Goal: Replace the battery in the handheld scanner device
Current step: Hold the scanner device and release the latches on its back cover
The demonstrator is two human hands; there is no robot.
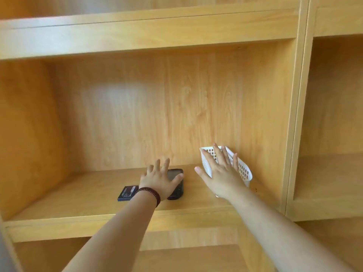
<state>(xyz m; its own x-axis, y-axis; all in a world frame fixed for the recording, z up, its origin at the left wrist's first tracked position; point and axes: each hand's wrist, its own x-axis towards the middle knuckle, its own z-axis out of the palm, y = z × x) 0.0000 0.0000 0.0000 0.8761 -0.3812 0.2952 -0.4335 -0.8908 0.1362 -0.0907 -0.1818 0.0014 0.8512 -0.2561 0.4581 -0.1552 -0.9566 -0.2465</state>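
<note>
A black handheld scanner lies on the wooden shelf. My left hand rests flat over it with fingers spread, a dark bead bracelet on the wrist. Just left of that wrist lies a flat black battery with a printed label. My right hand is spread in front of a white perforated plastic basket that leans tilted against the back panel; whether the hand touches the basket I cannot tell.
The shelf sits inside a light wooden cabinet with a back wall, a left side wall and an upright divider on the right. Another compartment lies beyond the divider. A lower shelf opening shows below.
</note>
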